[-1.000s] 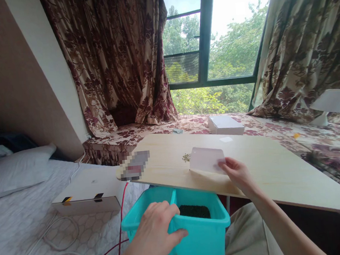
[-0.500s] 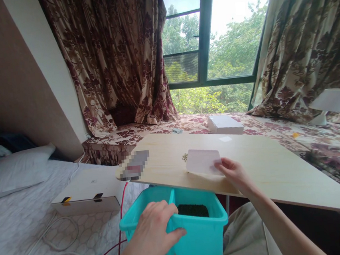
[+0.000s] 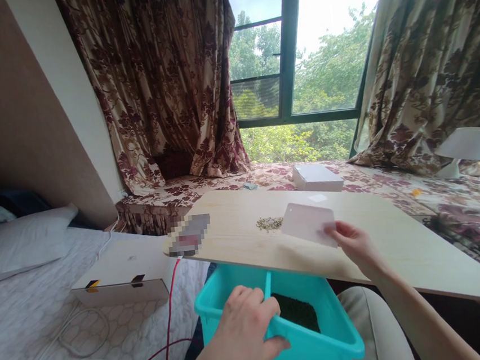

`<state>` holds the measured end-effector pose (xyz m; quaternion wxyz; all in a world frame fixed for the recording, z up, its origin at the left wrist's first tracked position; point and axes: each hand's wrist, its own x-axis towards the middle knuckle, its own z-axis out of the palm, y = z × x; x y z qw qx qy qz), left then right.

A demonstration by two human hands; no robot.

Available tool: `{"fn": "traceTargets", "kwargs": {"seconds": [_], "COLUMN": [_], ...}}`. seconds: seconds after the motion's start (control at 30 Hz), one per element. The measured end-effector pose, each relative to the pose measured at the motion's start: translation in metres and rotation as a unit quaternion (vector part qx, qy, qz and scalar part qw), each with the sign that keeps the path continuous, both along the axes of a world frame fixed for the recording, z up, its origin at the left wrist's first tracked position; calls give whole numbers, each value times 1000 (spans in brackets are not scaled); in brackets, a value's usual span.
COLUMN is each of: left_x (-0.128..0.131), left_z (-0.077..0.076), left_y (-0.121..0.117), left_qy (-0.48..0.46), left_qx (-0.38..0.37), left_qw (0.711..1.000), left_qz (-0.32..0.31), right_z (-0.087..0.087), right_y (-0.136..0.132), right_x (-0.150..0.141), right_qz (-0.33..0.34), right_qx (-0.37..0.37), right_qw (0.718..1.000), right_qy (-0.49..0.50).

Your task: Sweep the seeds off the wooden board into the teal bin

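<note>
My left hand (image 3: 247, 323) grips the near rim of a turquoise two-compartment bin (image 3: 316, 354) at its divider, fingers over the top and thumb on the outside. Dark granular material (image 3: 297, 312) lies in the right compartment; my hand hides part of the left one. In my right hand (image 3: 352, 243), pinched by its right edge, is a thin whitish plastic sheet (image 3: 306, 222) with rounded corners, tilted over the tabletop. Just left of the sheet, a small patch of greenish-brown bits (image 3: 268, 223) is scattered on the pale wooden table (image 3: 226, 215).
A blurred-out flat device (image 3: 192, 235) with a red cable (image 3: 170, 300) rests at the table's left end. On the bed is a white box (image 3: 123, 267). Another white box (image 3: 318, 177) and a lamp (image 3: 468, 146) stand on the window ledge beyond.
The plastic sheet has moved right in my right hand, uncovering more of the scattered bits. My left hand has shifted the bin right and turned it somewhat.
</note>
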<state>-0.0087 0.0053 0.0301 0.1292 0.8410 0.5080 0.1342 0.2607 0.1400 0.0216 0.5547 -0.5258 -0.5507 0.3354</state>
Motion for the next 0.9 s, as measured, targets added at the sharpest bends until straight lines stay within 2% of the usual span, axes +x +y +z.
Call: {"fn": "traceTargets", "kwargs": {"seconds": [0.2,0.37,0.47,0.63,0.73,0.8,0.9], "left_x": [18,19,18,17,15,12,5], "left_z": [1,4,4,4,5,3,-2], "left_y": [4,3,4,3,2,1,0], "left_qy": [38,49,47,31,18,5,-14], "left_qx": [-1,-3,0,2,-7,-18,-29], "left_qw": [999,998,998,999,1000,1000,999], "left_qz": [-24,-29,-30,-28,-23,-17,1], "right_z": [-16,-23,-24,-24,-24,-22,-17], "right_y": [14,16,9,-18,-28,-26,-11], "right_x": [-10,-23,-33,-53,-52,-42,-18], "right_qz": [-6,21,56,135,186,169,50], "right_qx": [40,31,28,9,3,18,59], "right_qw": [999,999,997,990,982,985,997], "right_qy": [-18,-33,-37,-26,-35,-29,10]}}
